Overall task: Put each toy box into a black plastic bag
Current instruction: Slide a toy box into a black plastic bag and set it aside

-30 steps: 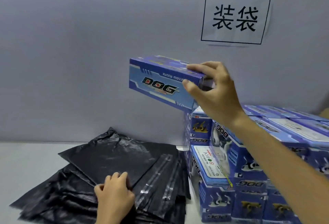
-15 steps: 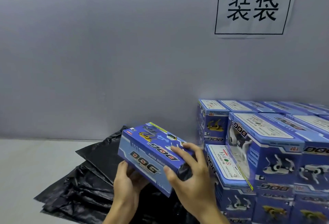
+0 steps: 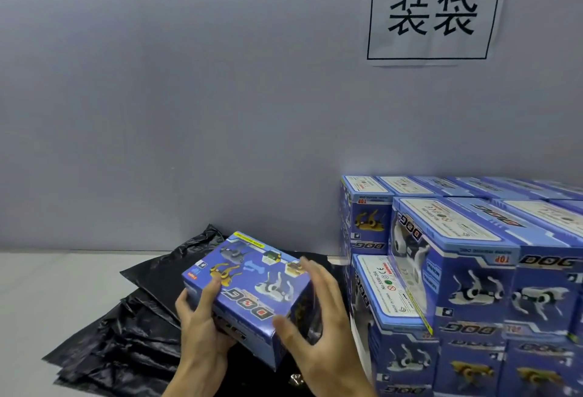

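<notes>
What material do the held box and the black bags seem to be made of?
Held toy box: likely glossy printed cardboard, with sharp folded edges and flat colour panels. Black bags: thin shiny plastic film, wrinkled, with light glinting on the creases.

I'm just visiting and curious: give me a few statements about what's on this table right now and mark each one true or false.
1. Both hands hold one toy box. True: the left hand and the right hand grip it.
2. The held box is already inside a bag. False: it is bare, above the black plastic bags.
3. The stacked toy boxes stand to the right. True.
4. The bags are white. False: they are black.
5. A paper sign hangs on the wall. True.
</notes>
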Tool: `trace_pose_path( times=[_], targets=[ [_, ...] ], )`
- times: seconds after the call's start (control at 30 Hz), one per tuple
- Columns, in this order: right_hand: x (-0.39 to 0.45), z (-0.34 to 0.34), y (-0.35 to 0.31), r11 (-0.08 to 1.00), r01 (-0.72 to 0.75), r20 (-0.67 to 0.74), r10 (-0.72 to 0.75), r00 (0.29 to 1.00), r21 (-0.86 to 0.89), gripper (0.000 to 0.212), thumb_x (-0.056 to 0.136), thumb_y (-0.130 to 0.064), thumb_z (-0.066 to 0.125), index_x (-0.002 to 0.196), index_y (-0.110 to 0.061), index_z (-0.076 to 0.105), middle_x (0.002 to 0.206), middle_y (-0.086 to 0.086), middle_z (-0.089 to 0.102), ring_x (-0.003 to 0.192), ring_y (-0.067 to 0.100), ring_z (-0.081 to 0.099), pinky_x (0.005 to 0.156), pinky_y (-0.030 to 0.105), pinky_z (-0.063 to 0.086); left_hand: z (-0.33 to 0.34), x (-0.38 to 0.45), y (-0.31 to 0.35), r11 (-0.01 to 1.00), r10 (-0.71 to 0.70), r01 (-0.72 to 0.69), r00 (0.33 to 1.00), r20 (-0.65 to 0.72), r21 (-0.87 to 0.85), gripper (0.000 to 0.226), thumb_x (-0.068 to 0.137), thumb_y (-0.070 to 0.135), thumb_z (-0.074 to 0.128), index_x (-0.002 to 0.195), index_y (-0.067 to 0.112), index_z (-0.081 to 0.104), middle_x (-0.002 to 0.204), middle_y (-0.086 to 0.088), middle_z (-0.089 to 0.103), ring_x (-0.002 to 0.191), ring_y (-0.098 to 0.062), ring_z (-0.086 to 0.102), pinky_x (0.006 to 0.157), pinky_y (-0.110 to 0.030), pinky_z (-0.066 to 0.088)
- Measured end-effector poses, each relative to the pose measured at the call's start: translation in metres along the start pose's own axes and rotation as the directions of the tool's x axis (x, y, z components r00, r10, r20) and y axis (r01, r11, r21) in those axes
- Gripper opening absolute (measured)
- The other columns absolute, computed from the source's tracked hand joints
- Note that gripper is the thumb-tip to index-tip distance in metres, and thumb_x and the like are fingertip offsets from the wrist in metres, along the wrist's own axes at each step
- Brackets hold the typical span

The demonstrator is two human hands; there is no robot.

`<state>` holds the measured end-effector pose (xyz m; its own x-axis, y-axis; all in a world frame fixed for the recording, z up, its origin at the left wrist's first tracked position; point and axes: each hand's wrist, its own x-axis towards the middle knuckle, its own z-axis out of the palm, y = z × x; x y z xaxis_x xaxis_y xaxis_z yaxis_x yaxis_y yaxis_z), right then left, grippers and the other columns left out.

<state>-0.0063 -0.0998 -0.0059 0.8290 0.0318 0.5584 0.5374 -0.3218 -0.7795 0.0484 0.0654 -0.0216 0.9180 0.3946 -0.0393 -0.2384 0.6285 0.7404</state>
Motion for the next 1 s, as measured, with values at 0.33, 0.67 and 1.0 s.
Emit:
trace_pose_path(
  times=[0.33, 0.67, 1.0],
  targets=[
    [0.016, -0.004, 0.003, 0.508, -0.583, 0.216, 0.608, 0.764, 0.634, 0.088, 0.053, -0.047, 0.084, 0.133, -0.028, 0.051, 0.107, 0.001, 0.071, 0.084, 0.022, 0.071, 0.061, 0.036, 0.057, 0.003, -0.007, -0.005, 1.000, 0.015, -0.016, 0.987, 0.160, 0.003, 0.046, 0.086, 0.047, 0.062, 0.125, 0.025, 0.053, 0.103, -0.005, 0.073, 0.078, -0.022, 0.072, 0.055, -0.037, 0.058],
    [0.018, -0.015, 0.013, 0.287, -0.395, 0.201, 0.527, 0.826, 0.873, 0.032, 0.073, -0.044, 0.070, 0.089, -0.019, 0.082, 0.101, 0.014, 0.076, 0.077, 0.025, 0.076, 0.058, 0.039, 0.060, -0.030, 0.015, -0.012, -0.110, 0.126, -0.497, 0.852, 0.508, 0.861, 0.047, 0.096, 0.031, 0.059, 0.141, 0.027, 0.046, 0.146, 0.008, 0.051, 0.134, -0.014, 0.048, 0.109, -0.034, 0.034],
    [0.019, -0.018, 0.021, 0.434, -0.462, 0.154, 0.577, 0.802, 0.773, 0.037, 0.082, -0.051, 0.067, 0.101, -0.021, 0.075, 0.095, 0.013, 0.077, 0.077, 0.028, 0.076, 0.062, 0.041, 0.061, -0.036, 0.012, 0.017, -0.332, 0.124, -0.441, 0.856, 0.502, 0.834, 0.022, 0.085, 0.029, 0.052, 0.106, 0.032, 0.056, 0.099, 0.009, 0.069, 0.104, -0.018, 0.061, 0.076, -0.034, 0.036]
  ],
)
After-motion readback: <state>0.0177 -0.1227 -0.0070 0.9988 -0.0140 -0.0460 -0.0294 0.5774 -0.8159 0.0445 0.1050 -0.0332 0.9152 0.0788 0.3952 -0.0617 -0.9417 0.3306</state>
